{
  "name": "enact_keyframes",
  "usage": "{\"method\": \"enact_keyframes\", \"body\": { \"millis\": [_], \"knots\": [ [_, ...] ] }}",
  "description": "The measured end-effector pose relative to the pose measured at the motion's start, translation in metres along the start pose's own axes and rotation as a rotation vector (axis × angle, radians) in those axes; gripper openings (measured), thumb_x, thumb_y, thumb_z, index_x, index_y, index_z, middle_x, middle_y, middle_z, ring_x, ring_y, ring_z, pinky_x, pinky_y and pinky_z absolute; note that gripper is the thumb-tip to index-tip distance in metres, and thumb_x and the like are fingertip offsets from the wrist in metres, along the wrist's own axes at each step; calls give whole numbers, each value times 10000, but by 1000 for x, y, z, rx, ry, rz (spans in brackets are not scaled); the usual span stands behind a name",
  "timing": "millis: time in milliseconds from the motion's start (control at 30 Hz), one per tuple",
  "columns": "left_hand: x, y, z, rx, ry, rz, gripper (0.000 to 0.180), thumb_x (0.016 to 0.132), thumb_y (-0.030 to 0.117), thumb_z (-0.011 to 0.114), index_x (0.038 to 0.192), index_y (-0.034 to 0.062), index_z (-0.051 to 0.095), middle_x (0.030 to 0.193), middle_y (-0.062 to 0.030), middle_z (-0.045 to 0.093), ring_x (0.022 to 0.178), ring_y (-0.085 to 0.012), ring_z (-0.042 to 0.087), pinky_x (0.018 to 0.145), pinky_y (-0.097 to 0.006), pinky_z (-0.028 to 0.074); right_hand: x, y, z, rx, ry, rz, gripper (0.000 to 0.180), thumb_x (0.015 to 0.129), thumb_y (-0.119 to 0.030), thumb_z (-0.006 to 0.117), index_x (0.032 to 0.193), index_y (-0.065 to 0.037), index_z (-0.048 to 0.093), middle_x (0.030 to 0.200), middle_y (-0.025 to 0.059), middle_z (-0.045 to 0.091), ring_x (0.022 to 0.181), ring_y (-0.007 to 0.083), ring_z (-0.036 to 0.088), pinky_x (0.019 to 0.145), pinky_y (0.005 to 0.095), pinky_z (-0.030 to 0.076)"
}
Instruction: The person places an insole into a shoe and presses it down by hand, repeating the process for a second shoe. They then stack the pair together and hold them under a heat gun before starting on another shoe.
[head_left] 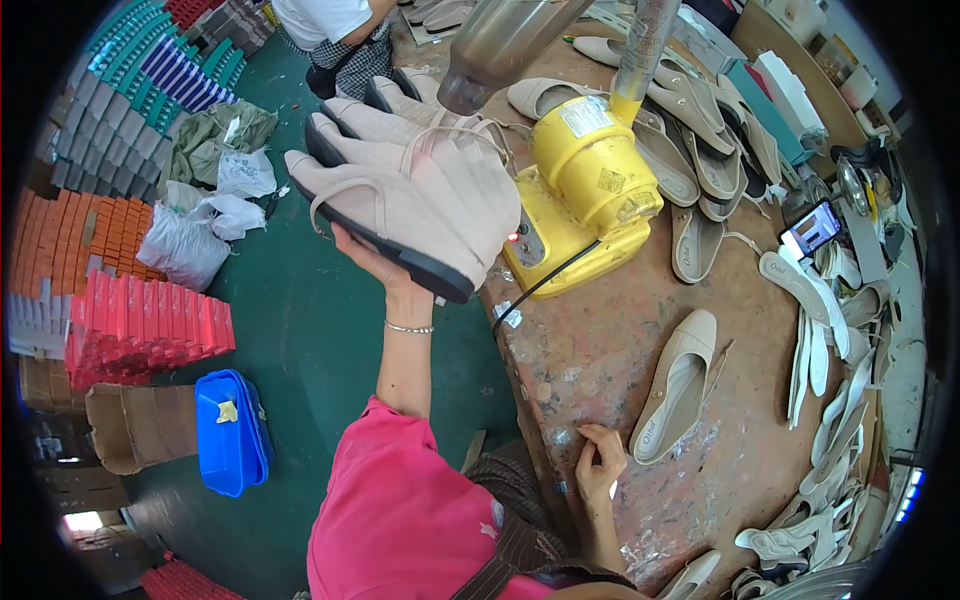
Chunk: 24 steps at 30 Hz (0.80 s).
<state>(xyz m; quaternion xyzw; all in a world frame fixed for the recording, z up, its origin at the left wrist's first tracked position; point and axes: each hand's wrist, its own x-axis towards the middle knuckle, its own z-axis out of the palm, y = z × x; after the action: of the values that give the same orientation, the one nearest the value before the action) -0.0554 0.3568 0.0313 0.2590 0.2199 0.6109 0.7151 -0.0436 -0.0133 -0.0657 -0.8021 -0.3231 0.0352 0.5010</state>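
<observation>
My left hand [370, 258] is raised over the table's left edge, gripping several beige shoes [430, 200] bunched side by side. Their dark soles and thin straps show, and the shoes hide most of my fingers. Just above them hangs a wide smoky nozzle [480, 60], beside a yellow motor-like machine [595, 165] on the table. Low on the table's near edge, my right hand [600, 465] is closed with curled fingers; a small white bit shows by it, too little to name. Close to its right lies a single beige slingback shoe [678, 385], insole facing up.
More beige shoes [700, 160] are piled behind the machine. White insoles and shoe parts [825, 330] line the right side, near a lit phone [812, 228]. On the green floor stand blue bins [230, 432] and stacked red pieces [145, 325]. Another person [335, 35] is at the far end.
</observation>
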Motion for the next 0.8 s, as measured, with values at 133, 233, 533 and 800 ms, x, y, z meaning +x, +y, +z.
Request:
{"method": "enact_keyframes", "body": {
  "millis": [133,233,533,800],
  "knots": [
    [-1,10,-21,-131,-75,-95,824,867,721,434,1485,180,373,1513,-46,380,1383,-289,364,1150,-465,289,0,2,3,2,4,-11,306,691,170,531,892,-1,685,904,160,688,839,318,661,766,368,523],
    [-3,12,-15,-233,-9,-79,745,910,640,425,1436,112,434,1440,-80,464,1318,-294,455,1113,-464,360,1,2,2,1,6,-15,301,694,169,533,891,-1,685,903,160,688,837,318,660,764,365,522],
    [-31,27,-23,-99,53,3,686,916,561,453,1396,71,458,1387,-94,499,1259,-295,498,1079,-449,395,-3,1,1,-5,7,-2,272,712,166,538,883,7,677,900,169,686,836,318,660,762,362,521],
    [-13,46,-29,35,95,35,635,921,492,478,1361,35,479,1340,-106,530,1207,-296,536,1049,-437,426,-2,-2,4,-17,8,-9,275,710,171,538,882,6,674,903,160,688,837,317,660,759,359,520]
  ]
}}
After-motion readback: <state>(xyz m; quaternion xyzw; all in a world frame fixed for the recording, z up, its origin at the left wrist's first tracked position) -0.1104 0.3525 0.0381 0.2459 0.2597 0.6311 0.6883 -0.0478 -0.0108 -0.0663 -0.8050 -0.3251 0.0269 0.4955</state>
